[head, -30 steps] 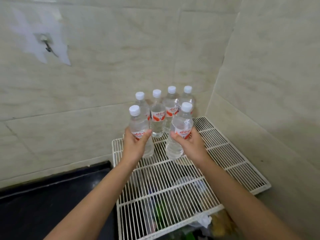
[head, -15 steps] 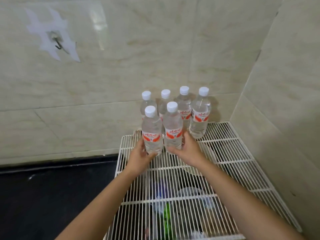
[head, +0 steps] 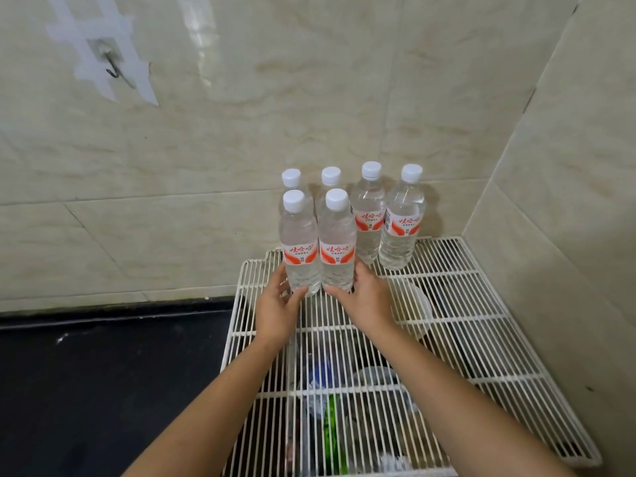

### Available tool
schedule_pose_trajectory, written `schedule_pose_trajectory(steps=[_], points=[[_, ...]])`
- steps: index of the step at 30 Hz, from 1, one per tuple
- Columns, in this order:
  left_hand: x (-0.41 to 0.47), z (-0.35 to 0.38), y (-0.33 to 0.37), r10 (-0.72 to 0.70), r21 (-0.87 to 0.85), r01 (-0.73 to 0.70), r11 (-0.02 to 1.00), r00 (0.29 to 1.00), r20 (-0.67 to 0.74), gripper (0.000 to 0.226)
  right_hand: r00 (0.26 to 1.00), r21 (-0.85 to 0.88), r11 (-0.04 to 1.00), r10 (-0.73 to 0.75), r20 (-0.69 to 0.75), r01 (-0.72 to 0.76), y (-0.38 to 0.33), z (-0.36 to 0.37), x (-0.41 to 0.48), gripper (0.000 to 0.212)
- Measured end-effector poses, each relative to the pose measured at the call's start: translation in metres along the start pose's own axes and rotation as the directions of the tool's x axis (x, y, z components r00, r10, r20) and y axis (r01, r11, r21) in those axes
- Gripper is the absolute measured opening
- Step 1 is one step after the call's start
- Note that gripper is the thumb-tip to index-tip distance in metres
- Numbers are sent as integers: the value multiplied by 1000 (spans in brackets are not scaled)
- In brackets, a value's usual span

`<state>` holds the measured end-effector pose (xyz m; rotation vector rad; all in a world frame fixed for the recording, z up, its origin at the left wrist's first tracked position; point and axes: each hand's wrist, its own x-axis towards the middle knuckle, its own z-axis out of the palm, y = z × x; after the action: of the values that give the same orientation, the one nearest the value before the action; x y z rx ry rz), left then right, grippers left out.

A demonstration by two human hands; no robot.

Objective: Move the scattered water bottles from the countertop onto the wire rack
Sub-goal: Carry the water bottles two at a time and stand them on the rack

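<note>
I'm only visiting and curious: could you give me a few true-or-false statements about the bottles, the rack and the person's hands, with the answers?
1. Six water bottles stand on the wire rack. True.
2. The bottle caps are blue. False: the caps are white.
3. The left hand holds the front-left bottle near its base, and the right hand holds the front-right bottle the same way. True.
4. One bottle lies on its side. False: all six stand upright, four in a back row and two in front.
</note>
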<state>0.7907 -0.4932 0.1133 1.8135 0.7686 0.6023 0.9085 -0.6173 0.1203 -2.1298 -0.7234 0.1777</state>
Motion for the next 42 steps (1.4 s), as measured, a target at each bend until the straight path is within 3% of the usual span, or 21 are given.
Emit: schedule_pose_trajectory(steps=[7,12,16,20,23,28,32,37,42], points=[[11,-8,-2,-32,82,27,996,998,62,64,999,-44,999,23,41,-21,-8,0,2,78],[12,-17,9,-56,79,44,996,987,153,66,995,-233,971,76,64,-59,-21,-5,5,78],[3,-33,19,-14,235,-23,972,988,156,68,989,-235,969,101,106,-74,-22,-13,3,104],[-26,-60,25,172,510,-210,834,978,120,63,1000,-320,947,-1,-6,-1,-16,-21,-23,103],[-56,-79,19,249,689,-236,685,965,83,63,994,-324,941,-109,-30,93,-8,-16,-43,94],[-111,-110,7,184,754,-72,653,981,-66,71,929,-299,894,-365,-53,334,-13,7,-70,86],[-152,-149,4,245,842,21,539,953,-180,75,836,-294,798,-549,7,527,-59,31,-77,80],[-197,-225,4,282,863,193,467,893,-351,76,760,-271,721,-645,75,638,-130,70,-103,80],[-258,-312,-24,274,798,377,470,797,-538,75,714,-156,697,-684,150,700,-203,137,-166,80]])
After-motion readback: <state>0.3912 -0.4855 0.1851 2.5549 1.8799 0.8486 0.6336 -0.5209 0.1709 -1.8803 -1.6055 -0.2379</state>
